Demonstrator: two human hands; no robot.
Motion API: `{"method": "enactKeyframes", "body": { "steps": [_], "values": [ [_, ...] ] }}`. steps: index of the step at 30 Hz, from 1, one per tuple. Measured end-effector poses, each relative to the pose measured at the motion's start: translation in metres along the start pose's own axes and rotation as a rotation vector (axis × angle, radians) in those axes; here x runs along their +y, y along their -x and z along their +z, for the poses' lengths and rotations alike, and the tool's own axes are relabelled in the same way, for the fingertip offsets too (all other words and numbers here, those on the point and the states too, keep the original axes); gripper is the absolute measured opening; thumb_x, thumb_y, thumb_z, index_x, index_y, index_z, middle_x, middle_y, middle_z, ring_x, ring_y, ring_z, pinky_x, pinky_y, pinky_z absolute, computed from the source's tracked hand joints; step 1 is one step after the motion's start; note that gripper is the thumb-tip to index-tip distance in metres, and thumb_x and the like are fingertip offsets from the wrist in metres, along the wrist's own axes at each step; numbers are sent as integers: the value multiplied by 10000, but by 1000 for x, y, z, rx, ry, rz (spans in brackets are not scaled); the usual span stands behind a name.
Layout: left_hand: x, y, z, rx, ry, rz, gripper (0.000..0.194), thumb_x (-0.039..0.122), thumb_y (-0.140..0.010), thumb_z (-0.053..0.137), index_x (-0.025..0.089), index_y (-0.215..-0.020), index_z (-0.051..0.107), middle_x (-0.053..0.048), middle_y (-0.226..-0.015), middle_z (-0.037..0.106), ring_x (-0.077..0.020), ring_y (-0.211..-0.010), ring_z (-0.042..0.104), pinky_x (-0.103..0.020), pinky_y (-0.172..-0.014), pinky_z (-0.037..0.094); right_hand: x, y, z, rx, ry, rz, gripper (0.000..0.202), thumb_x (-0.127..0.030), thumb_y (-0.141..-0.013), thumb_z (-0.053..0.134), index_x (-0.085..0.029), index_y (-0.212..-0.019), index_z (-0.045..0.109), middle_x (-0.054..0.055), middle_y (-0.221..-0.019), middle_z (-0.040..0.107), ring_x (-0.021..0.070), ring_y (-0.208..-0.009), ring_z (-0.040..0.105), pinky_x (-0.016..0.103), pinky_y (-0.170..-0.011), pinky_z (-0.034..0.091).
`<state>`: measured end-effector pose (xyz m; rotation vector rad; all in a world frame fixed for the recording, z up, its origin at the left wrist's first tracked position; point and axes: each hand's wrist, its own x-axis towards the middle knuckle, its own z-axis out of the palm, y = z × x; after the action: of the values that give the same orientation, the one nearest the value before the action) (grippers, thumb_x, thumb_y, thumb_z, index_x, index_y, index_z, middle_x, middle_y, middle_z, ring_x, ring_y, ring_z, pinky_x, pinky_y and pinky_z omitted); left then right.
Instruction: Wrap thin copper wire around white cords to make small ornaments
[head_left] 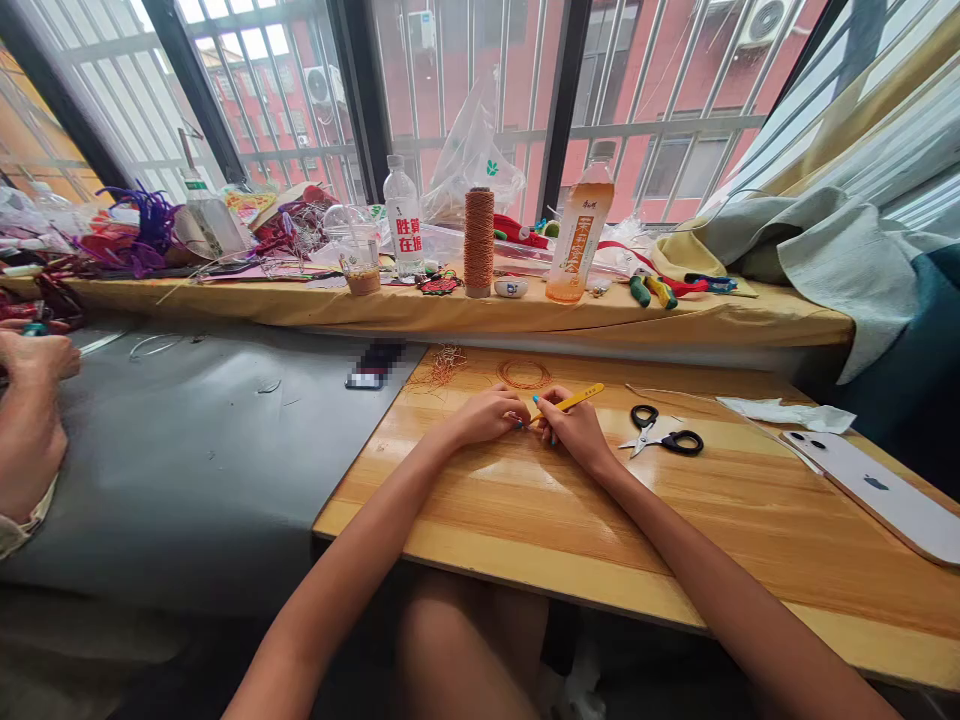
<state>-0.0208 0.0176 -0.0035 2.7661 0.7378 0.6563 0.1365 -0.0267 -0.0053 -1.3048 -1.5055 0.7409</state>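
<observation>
Over the wooden board (480, 510), my left hand (489, 414) is closed in a pinch; whatever lies between its fingertips is too small to make out. Held like a pen in my right hand (576, 432) are yellow tweezers (583, 394), their tip pointing down toward the left fingertips. The two hands nearly meet. Just beyond them lies a coil of orange cord (523, 375), with a heap of short thread ends (448, 364) to its left. Black-handled scissors (664, 436) rest with their blades parted, right of my right hand.
A white phone (877, 487) and a crumpled tissue (787, 413) lie at the right. On the ledge stand a spool of brown cord (479, 243), bottles (581, 235) and a plastic cup (358, 260). Another person's hand (34, 360) works at far left, beside the grey tabletop (210, 470).
</observation>
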Motion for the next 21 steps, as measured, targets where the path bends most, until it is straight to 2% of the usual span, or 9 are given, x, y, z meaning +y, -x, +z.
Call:
{"method": "enactKeyframes", "body": {
  "steps": [6, 11, 15, 18, 21],
  "values": [
    [4, 0, 0, -10, -16, 3, 221, 144, -750, 413, 196, -796, 623, -30, -817, 563, -140, -845, 467, -234, -753, 373, 0, 2, 1, -11, 28, -62, 158, -340, -733, 458, -197, -666, 462, -35, -464, 510, 103, -370, 485, 196, -365, 353],
    [8, -1, 5, 14, -11, -47, 188, 120, -693, 421, 179, -739, 594, -35, -857, 504, -124, -781, 475, -229, -714, 387, 0, 2, 2, -1, 205, -210, 159, -308, -764, 417, -192, -671, 473, -30, -503, 493, 89, -378, 459, 202, -396, 341],
    [10, -1, 9, 61, -30, -40, 147, 144, -683, 444, 168, -710, 586, -41, -863, 486, -132, -802, 465, -241, -740, 383, 0, 3, 4, 45, 321, -293, 157, -283, -770, 404, -188, -669, 478, -25, -522, 496, 87, -407, 458, 205, -431, 339],
    [10, -1, 6, 46, -30, -55, 147, 174, -696, 453, 175, -724, 598, -38, -868, 505, -143, -828, 460, -257, -774, 372, 1, 3, 2, 48, 271, -246, 172, -311, -770, 417, -189, -668, 484, -34, -477, 481, 87, -387, 448, 203, -415, 333],
    [6, -2, -2, 18, -3, -114, 174, 191, -721, 440, 188, -761, 610, -29, -865, 536, -151, -864, 453, -269, -809, 361, 2, 0, -4, 109, 87, -138, 223, -401, -742, 468, -189, -676, 488, -37, -460, 484, 88, -365, 440, 198, -376, 327]
  ]
}}
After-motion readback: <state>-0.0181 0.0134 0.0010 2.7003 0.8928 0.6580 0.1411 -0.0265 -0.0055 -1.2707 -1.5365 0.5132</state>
